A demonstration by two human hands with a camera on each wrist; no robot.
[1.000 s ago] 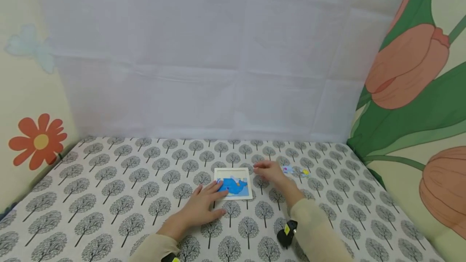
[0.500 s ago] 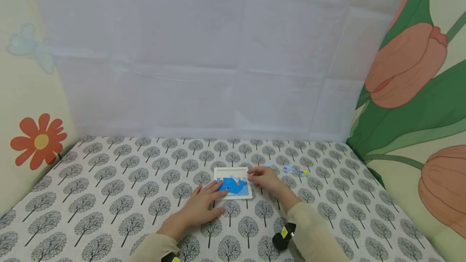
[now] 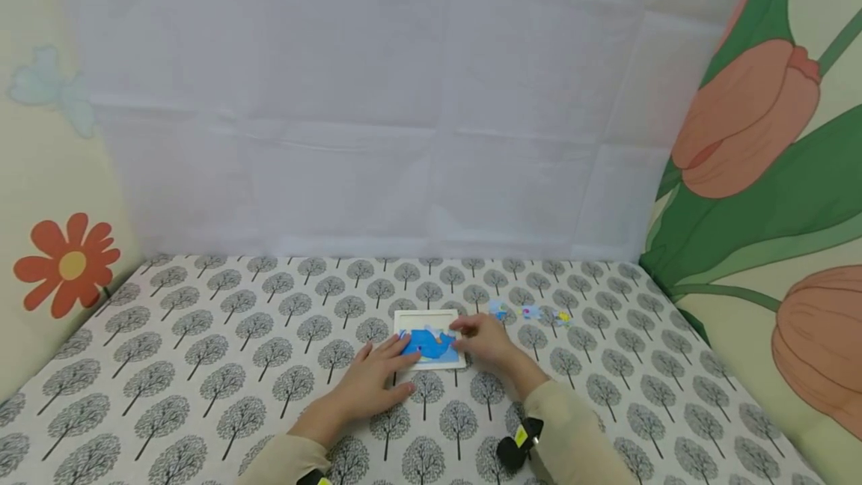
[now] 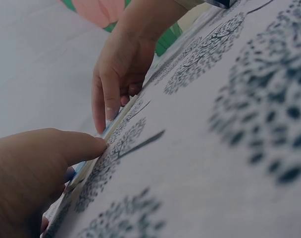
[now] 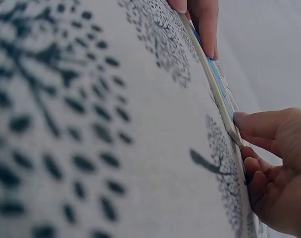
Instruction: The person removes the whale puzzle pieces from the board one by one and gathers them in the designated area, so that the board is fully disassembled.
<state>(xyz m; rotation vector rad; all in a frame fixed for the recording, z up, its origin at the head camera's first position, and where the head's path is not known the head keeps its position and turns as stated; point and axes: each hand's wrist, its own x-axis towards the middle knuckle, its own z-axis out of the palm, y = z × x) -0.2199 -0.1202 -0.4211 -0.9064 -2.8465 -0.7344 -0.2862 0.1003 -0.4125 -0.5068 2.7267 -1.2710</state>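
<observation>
A small white-framed jigsaw puzzle (image 3: 431,313) lies on the cloth, its lower part filled with a blue whale picture (image 3: 433,349). Its upper part shows bare, pale backing. My left hand (image 3: 373,379) rests over its left side with straight fingers spread, thumb near the front edge. My right hand (image 3: 486,339) is at its right side, thumb and forefinger touching the whale's tail end. In the right wrist view, the right thumb (image 5: 264,124) reaches over the board's corner while the other fingers curl beside it; I cannot tell whether they pinch a piece.
Several loose puzzle pieces (image 3: 531,312) lie in a row to the right of the frame, one with yellow (image 3: 562,316). A tree-print cloth (image 3: 236,403) covers the table. A white sheet (image 3: 350,111) hangs behind, with painted walls on both sides.
My right hand has moved left and slightly nearer, from beside the loose pieces to the puzzle's right edge, uncovering a blue piece. The left hand has stayed put.
</observation>
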